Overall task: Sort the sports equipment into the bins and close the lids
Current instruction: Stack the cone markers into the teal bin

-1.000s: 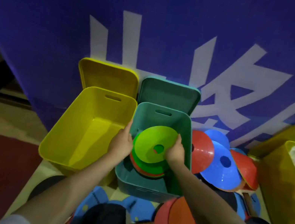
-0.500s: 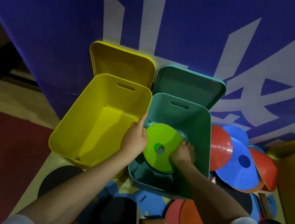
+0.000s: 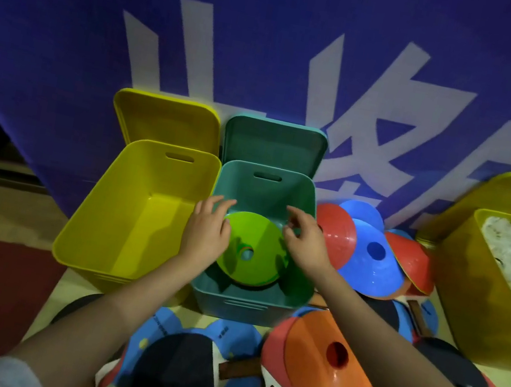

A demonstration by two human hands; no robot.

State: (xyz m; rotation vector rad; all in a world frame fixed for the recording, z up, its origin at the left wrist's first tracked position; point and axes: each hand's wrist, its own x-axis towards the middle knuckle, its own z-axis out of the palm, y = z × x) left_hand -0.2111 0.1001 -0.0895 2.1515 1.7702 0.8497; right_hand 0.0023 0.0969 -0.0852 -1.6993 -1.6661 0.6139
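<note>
Down at the near edge, an orange cone (image 3: pixel 326 374) sits on top of a red one, with dark-faced table tennis paddles (image 3: pixel 178 374) and blue ones scattered beside it on the floor, all unsorted. Moving up, both forearms reach in over the green bin (image 3: pixel 294 287). The left hand (image 3: pixel 205 235) hovers at the bin's left wall, fingers spread and loose, gripping nothing. The right hand (image 3: pixel 305 243) hangs over the right side, fingers lightly curled with nothing between them, so it reads as relaxed and empty. Below and between them lies the green cone (image 3: pixel 253 247), topping a short stack inside the bin, slightly tilted with an orange edge peeking out underneath. To the left, the yellow bin (image 3: pixel 129 205) stands with nothing showing inside. To the right, a heap of red and blue cones (image 3: pixel 372 258) leans against the bin's outer wall. Further right, another yellow bin (image 3: pixel 482 294) holds something pale and blurred; I cannot tell what. Behind, the green lid (image 3: pixel 274 144) and yellow lid (image 3: pixel 166 121) lean upright against the blue banner (image 3: pixel 276 26). The risk from here: that tilted stack could ride up as more cones go in, keeping the lid from seating. And reaching right, a forearm could clip the leaning heap and send it sliding.
</note>
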